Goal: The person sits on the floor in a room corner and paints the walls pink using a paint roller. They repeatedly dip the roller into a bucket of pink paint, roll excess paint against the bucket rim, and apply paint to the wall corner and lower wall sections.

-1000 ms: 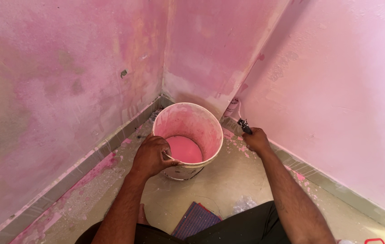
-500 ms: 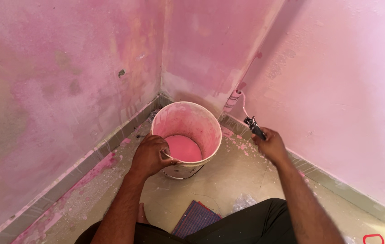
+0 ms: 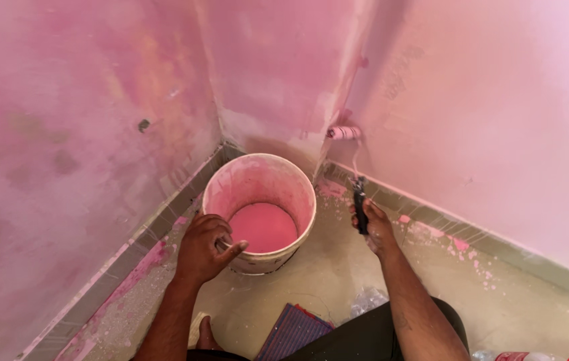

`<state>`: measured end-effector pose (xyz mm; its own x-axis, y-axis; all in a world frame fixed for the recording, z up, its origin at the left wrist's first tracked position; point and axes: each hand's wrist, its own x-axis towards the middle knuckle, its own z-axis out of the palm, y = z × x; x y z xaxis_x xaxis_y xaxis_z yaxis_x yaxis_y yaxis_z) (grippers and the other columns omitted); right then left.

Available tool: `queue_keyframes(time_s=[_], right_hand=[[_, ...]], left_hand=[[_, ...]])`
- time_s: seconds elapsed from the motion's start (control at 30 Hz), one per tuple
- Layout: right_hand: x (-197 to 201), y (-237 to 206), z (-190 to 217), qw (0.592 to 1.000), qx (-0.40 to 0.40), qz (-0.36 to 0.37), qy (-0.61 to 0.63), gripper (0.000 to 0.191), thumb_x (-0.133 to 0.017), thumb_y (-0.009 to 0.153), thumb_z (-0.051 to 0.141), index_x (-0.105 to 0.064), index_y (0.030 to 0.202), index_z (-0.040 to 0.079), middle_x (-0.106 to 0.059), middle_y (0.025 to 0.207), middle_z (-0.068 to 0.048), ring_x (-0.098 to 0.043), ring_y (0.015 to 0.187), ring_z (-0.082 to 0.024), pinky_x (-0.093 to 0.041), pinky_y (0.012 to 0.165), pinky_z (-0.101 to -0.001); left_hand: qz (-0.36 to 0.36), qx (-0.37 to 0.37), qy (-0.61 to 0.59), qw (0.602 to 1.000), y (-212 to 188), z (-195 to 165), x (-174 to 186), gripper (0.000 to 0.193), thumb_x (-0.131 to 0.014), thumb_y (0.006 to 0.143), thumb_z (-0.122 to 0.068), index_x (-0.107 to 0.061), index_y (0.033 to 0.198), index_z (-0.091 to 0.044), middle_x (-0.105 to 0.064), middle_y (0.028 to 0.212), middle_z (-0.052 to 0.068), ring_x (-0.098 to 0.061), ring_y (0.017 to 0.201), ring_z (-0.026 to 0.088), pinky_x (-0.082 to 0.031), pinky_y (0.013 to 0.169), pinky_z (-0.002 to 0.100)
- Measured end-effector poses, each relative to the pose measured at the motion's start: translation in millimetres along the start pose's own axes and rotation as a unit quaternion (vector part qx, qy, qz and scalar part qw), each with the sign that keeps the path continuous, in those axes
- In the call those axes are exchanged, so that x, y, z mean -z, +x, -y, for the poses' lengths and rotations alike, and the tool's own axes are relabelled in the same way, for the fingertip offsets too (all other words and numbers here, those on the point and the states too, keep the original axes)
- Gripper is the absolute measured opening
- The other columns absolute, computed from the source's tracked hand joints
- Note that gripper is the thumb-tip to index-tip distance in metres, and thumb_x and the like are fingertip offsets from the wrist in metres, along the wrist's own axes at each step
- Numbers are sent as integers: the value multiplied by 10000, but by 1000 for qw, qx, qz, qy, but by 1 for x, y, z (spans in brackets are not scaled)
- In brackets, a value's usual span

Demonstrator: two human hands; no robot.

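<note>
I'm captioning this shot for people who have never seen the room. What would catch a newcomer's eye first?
The pink-smeared bucket stands in the room's corner on the floor, pink paint pooled inside, with the left hand gripping its near rim. To its right, the right hand holds a small paint roller by its dark handle, the roller head against the pink wall low down.

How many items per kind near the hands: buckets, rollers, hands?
Buckets: 1, the pink-stained paint bucket, gripped at its rim by the left hand.
Rollers: 1, the small paint roller, its black handle in the right hand.
Hands: 2.
Total: 4.
</note>
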<state>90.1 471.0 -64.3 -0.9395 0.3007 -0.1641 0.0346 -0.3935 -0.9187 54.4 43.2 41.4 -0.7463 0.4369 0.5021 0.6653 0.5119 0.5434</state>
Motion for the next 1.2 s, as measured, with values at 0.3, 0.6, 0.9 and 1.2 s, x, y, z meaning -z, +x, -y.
queue_keyframes(time_s=[0.3,0.6,0.9,1.2], right_hand=[[11,39,-21,978,-162,-48,-126,370,-426,1076,444,-634,1121,142,-660,815,-41,-608,651,-156,-539,630,-341],[4,67,-19,986,-46,-64,-147,541,-381,1065,545,-699,1151,116,-580,690,-17,-534,546,-114,-465,517,-291],[-4,48,-27,985,-61,-69,-145,575,-387,1049,582,-708,1061,104,-560,607,-2,-456,419,-99,-352,396,-277],[-5,41,-39,975,-83,-97,-180,598,-347,1053,567,-679,982,75,-504,558,-43,-434,394,-135,-343,370,-324]], left_hand=[[24,24,27,999,6,3,-14,429,-916,622,-421,-687,695,-65,-713,839,76,-686,926,258,-442,1078,476],[28,35,46,998,9,4,-20,589,-979,398,-417,-683,762,-60,-710,897,92,-668,981,293,-369,1143,525],[34,38,44,998,7,8,-20,572,-988,415,-417,-679,746,-66,-713,877,80,-673,1005,284,-366,1169,522],[39,68,35,996,5,8,-21,582,-983,418,-405,-674,777,-66,-707,946,101,-668,1006,294,-445,1067,455]])
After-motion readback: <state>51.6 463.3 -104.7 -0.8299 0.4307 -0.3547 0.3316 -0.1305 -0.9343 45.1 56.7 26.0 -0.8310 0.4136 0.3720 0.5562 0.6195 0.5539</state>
